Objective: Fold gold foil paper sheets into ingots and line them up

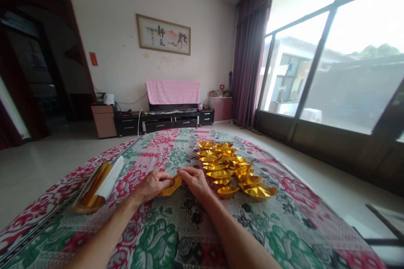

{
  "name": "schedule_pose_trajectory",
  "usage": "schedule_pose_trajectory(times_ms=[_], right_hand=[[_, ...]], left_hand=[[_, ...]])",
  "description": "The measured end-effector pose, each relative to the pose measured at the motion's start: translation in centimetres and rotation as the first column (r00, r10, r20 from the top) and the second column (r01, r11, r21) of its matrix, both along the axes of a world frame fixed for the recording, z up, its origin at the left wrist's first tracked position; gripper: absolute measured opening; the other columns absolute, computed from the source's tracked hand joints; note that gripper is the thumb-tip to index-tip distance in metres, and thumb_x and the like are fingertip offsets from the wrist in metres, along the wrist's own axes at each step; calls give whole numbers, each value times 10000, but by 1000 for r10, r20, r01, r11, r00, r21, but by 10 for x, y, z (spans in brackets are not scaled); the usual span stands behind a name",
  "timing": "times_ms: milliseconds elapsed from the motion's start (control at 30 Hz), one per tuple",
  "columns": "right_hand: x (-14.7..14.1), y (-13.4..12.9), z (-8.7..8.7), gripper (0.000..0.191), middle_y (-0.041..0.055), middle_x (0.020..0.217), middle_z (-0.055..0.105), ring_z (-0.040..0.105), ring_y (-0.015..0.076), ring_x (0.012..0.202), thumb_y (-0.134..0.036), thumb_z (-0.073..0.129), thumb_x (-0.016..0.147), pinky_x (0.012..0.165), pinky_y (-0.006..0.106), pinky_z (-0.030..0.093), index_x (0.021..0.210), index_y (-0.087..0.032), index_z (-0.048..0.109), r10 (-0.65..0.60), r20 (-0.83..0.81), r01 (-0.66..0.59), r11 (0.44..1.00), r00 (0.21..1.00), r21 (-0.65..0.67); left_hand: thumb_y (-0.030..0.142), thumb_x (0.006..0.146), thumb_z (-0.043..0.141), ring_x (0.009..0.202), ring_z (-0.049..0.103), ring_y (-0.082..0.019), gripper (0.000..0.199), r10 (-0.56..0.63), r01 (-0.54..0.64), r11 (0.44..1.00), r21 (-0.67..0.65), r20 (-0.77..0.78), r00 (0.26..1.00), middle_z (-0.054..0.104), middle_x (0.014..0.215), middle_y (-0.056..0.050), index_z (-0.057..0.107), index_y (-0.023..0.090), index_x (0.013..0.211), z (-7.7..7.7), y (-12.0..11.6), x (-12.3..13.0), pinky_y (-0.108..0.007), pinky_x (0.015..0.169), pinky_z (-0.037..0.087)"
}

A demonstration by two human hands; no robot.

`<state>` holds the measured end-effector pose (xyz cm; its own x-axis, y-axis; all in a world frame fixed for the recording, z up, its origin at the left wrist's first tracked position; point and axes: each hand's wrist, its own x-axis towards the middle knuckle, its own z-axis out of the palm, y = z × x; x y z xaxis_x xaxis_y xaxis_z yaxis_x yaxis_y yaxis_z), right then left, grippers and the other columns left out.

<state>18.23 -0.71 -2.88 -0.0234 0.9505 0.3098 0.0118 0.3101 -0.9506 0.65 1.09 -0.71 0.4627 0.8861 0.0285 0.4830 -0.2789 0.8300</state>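
Note:
A partly folded piece of gold foil paper [170,189] is held between my two hands, just above the patterned tablecloth. My left hand [157,185] pinches its left side between thumb and fingers. At its upper right corner, my right hand [195,181] is closed on the paper in the same way. Right of my hands, several folded gold paper ingots [227,192] stand in rows, boat-shaped with raised ends. Over on the left lies a stack of gold foil sheets [97,185], curled up partway with white backing showing.
The round table has a red, green and white floral cloth [154,239]. Beyond it stands a low black cabinet [160,125] with a pink cloth [173,91] over something on top. Large windows [347,63] line the right side.

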Motion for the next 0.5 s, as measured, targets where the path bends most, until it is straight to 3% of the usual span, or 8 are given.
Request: schedule_pose_trajectory(times_ms=[200,500], right_hand=[[0,-2,2,297,-33,505,456,366,71,497,-406,588,739,477,206,271,628,-144,669,6,-3,-6,1000,1000,25],[-1,-5,7,326,-34,508,466,380,71,485,-462,618,688,477,200,314,652,-144,677,-34,-156,27,999,987,-46]], left_hand=[[445,675,578,521,457,-101,329,-20,19,997,-76,-12,1000,563,578,18,652,133,747,0,3,-4,-195,496,332],[490,697,553,518,463,-97,362,-67,59,989,-136,-55,996,592,589,3,650,142,715,3,8,-27,-190,490,314]])
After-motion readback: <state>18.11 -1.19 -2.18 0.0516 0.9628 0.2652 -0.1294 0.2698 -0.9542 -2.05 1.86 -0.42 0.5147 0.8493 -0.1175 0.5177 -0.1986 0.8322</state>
